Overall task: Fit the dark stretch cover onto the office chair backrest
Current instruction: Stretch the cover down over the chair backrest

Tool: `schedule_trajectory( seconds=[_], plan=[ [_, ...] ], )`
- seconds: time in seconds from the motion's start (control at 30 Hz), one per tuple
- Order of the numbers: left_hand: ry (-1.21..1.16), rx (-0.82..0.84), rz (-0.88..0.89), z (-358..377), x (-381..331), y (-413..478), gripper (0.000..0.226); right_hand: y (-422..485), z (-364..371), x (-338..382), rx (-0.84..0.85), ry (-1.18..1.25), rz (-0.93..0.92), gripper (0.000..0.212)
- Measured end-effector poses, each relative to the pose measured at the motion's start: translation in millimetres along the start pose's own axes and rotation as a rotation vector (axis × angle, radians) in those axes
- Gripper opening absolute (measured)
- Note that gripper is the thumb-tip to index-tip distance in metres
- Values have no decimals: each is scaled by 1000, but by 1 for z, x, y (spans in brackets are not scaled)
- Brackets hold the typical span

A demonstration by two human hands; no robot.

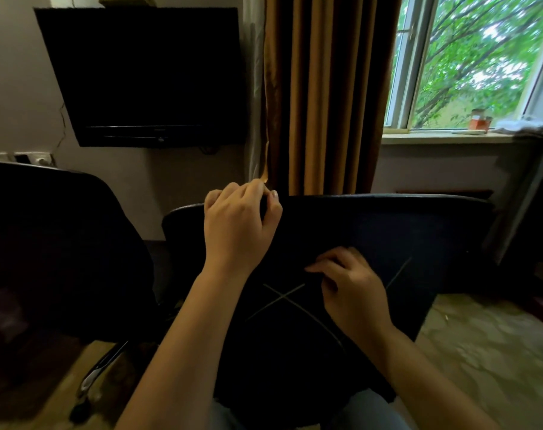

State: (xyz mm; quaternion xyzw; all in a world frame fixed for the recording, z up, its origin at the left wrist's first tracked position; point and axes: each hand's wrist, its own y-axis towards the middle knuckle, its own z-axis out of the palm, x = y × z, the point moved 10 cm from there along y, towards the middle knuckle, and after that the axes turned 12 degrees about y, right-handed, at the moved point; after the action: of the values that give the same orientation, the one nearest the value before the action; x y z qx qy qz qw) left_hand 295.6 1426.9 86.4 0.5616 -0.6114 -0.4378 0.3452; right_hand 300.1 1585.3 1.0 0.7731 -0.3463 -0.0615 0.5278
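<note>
The office chair backrest [403, 225] stands right in front of me, its rear side facing me, wrapped in the dark stretch cover [295, 352]. Two thin pale cords [282, 297] cross in an X on the cover's back. My left hand [239, 221] is at the backrest's top edge, left of centre, fingers curled and pinching the cover's rim. My right hand [350, 287] lies lower on the back, its fingers curled round one of the cords near the middle.
A second dark chair [56, 249] stands close on the left, with a chair base leg [102, 367] on the floor below it. Behind are a wall-mounted television [146, 76], brown curtains [323, 94] and a window [475, 60]. Pale patterned floor [487, 352] lies at the right.
</note>
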Motion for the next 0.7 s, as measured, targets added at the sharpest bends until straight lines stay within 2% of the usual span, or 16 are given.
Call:
schedule_trajectory(
  seconds=[0.07,0.17,0.27,0.4,0.53,0.6,0.7],
  plan=[
    [-3,-9,-1,0,0,-1,30,18,-25,21,-71,31,-58,19],
    [-13,2,-6,1,1,0,30,43,-58,33,-206,7,-85,23],
    [-19,-5,-8,-1,2,0,29,45,-61,27,-262,-9,-85,23],
    [-38,-5,-2,0,1,2,27,5,-20,-4,-143,-52,-58,21],
    [-29,-9,9,-2,1,1,24,-19,9,-27,17,-60,44,38],
    [-23,-8,14,-2,1,0,27,-11,1,-19,11,-40,41,36],
    [-15,-22,12,-3,1,1,29,15,-30,11,-86,0,-35,24]
  ],
)
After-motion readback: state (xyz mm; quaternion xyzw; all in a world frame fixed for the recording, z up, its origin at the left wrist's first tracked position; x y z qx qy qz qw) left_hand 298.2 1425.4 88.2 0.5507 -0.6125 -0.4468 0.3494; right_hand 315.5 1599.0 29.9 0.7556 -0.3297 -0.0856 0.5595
